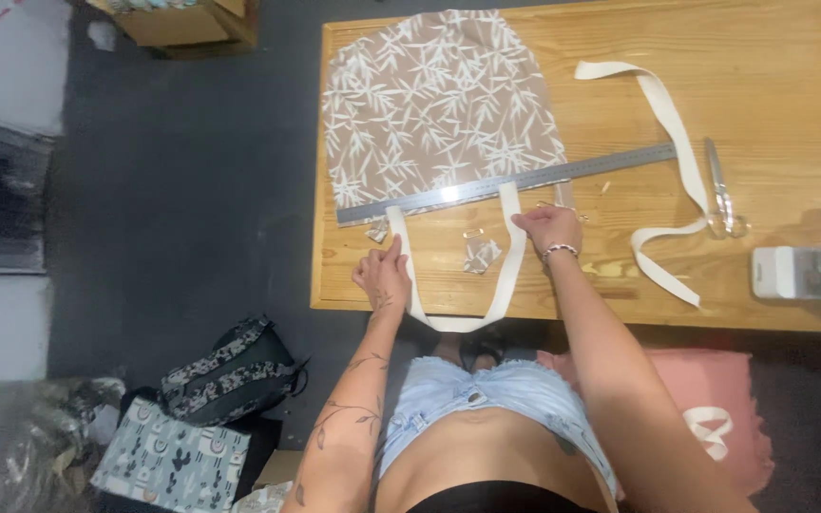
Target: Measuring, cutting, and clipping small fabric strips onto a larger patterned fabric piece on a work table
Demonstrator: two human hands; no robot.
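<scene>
A tan fabric piece with a white leaf print lies on the wooden table. A long metal ruler rests across its near edge. A cream strap loops in a U from under the ruler down past the table's front edge. My left hand presses the strap's left leg with fingers together. My right hand, a beaded bracelet at its wrist, pinches the right leg just below the ruler.
A second cream strap curls across the table to the right, beside scissors. A white sewing machine sits at the right edge. Small fabric scraps lie between my hands. Patterned bags sit on the dark floor at left; a pink cushion at right.
</scene>
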